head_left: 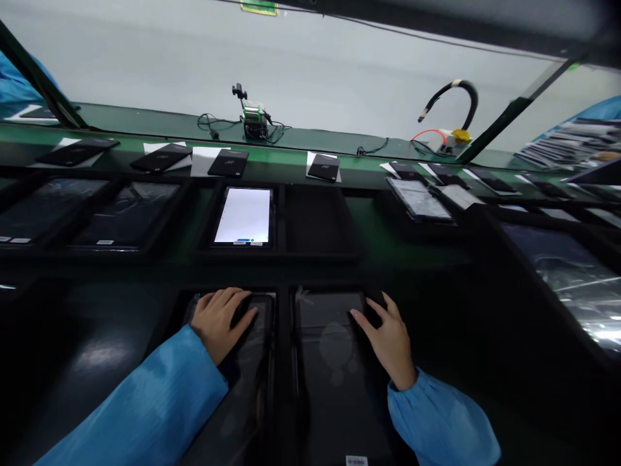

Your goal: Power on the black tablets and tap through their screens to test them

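Two dark tablets lie side by side in black trays right in front of me. My left hand (220,321) rests flat on the top of the left tablet (247,375), fingers together and pointing right. My right hand (385,336) touches the right edge of the right tablet (332,362), fingers spread, holding nothing. Both arms wear blue sleeves. Farther ahead a tablet with a lit white screen (243,216) sits in its own tray.
An empty black tray (317,223) lies beside the lit tablet. More dark tablets (129,215) sit in trays to the left and right. Small black devices on white sheets (228,162) line a green belt. Cables and a clamp stand (252,116) sit behind. Blue-sleeved people are at both edges.
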`<state>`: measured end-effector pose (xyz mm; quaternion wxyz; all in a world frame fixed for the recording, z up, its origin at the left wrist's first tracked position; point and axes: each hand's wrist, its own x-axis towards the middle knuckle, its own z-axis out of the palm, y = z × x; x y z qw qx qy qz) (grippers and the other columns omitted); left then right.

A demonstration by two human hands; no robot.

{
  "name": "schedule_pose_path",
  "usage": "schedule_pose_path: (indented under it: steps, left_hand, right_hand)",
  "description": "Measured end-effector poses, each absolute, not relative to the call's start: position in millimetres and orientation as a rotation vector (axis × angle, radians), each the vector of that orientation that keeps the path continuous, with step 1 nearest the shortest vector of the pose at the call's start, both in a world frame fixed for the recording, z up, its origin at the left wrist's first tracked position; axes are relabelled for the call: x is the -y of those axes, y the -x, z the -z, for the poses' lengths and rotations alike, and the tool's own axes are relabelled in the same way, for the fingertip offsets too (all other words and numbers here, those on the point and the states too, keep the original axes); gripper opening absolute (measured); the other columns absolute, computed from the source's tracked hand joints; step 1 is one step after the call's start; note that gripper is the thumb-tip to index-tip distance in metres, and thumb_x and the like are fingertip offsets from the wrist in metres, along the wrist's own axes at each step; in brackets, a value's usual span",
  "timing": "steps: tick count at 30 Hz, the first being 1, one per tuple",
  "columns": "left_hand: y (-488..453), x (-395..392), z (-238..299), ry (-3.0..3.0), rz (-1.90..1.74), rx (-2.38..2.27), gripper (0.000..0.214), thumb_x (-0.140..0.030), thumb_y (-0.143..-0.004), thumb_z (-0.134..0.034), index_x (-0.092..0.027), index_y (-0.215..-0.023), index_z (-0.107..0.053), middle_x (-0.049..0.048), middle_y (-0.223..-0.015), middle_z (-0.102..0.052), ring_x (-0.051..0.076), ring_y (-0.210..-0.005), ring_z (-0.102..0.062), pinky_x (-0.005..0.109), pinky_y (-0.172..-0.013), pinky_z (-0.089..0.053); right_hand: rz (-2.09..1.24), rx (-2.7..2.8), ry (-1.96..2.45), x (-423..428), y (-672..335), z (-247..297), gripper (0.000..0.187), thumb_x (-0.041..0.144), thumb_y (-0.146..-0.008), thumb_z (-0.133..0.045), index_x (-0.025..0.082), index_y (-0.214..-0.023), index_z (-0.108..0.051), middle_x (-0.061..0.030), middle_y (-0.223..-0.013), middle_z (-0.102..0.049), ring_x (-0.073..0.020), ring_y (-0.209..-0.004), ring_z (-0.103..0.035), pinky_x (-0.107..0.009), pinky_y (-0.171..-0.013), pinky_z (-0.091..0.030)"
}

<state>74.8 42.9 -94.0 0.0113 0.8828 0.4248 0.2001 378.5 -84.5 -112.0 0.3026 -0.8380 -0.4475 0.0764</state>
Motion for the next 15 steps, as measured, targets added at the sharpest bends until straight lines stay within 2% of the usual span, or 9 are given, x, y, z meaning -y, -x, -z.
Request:
schedule_pose_path:
  steps: [5, 8, 10, 13, 15]
  left_hand:
    - [-44.1, -34.1, 93.4, -2.779, -0.825, -1.435, 0.032, -0.039, -0.088, -0.050, -0.026, -0.116, -0.048, 0.0053, -0.115, -0.057, 0.023, -0.108, -0.054, 0.043, -0.093, -0.038]
    - [-19.9, -20.3, 96.4, -2.795, -0.884, -1.597, 0.046, -0.036, -0.084, -0.056, -0.023, -0.126, -0.043, 0.0120, -0.125, -0.050, 0.031, -0.118, -0.047, 0.048, -0.092, -0.042]
    - [-1.4, -9.0, 102.5, -2.717, -0.955, -1.744, 0.056, -0.037, -0.081, -0.061, -0.026, -0.131, -0.038, 0.0111, -0.129, -0.046, 0.032, -0.115, -0.048, 0.049, -0.091, -0.046]
    - [25.8, 8.3, 115.0, -2.457, -0.984, -1.814, 0.062, -0.044, -0.081, -0.058, -0.033, -0.135, -0.031, 0.0068, -0.129, -0.044, 0.029, -0.109, -0.053, 0.047, -0.092, -0.049]
    - [39.1, 18.5, 122.1, -2.221, -0.860, -1.834, 0.063, -0.055, -0.081, -0.051, -0.033, -0.136, -0.029, 0.0071, -0.124, -0.046, 0.031, -0.109, -0.052, 0.052, -0.095, -0.048]
  right_hand:
    - [-0.220, 1.173, 2.214, 84.8, -380.2, 112.0, 0.066, 0.070, -0.076, -0.044, 0.017, -0.110, -0.063, -0.0115, -0.138, -0.039, -0.0307, -0.121, -0.044, -0.045, -0.099, -0.038]
    - [-0.227, 1.146, 2.225, 84.2, -380.8, 110.7, 0.066, 0.070, -0.075, -0.045, 0.016, -0.107, -0.064, -0.0122, -0.137, -0.041, -0.0321, -0.119, -0.045, -0.046, -0.097, -0.040]
    - [-0.234, 1.133, 2.234, 83.8, -381.6, 110.2, 0.065, 0.070, -0.075, -0.045, 0.015, -0.105, -0.065, -0.0126, -0.136, -0.042, -0.0323, -0.117, -0.047, -0.046, -0.096, -0.041]
    - [-0.249, 1.124, 2.252, 82.7, -383.4, 110.7, 0.065, 0.069, -0.075, -0.045, 0.014, -0.104, -0.066, -0.0131, -0.135, -0.043, -0.0318, -0.116, -0.049, -0.045, -0.096, -0.042]
    - [-0.257, 1.126, 2.262, 81.5, -384.5, 111.8, 0.066, 0.070, -0.075, -0.045, 0.013, -0.104, -0.065, -0.0135, -0.135, -0.043, -0.0318, -0.116, -0.048, -0.045, -0.097, -0.042]
